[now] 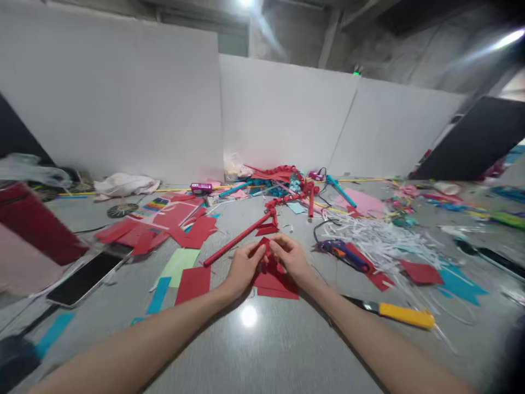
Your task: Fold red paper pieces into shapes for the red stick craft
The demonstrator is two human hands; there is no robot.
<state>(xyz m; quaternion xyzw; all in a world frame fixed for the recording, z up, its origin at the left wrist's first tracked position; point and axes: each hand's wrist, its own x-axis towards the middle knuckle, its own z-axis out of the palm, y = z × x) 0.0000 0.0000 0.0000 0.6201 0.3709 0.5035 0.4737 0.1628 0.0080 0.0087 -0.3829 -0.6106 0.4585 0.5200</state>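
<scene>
My left hand [245,266] and my right hand [292,257] meet at the middle of the table, fingers pinched on a small piece of red paper [266,247]. Its folds are partly covered by the fingertips. Beneath the hands lie flat red paper sheets [279,291]. Just beyond them rests a rolled red paper tube [238,239], slanting up toward a red paper chain [283,198]. Another red sheet [192,284] lies left of my left hand, partly over a light green sheet [177,265].
Right of my hands are a dark blue glue gun [344,254], a yellow-handled utility knife [406,316] and shredded white paper strips [381,235]. A phone [88,276] lies at left, near red paper scraps [180,216]. White panels [283,115] stand behind the table.
</scene>
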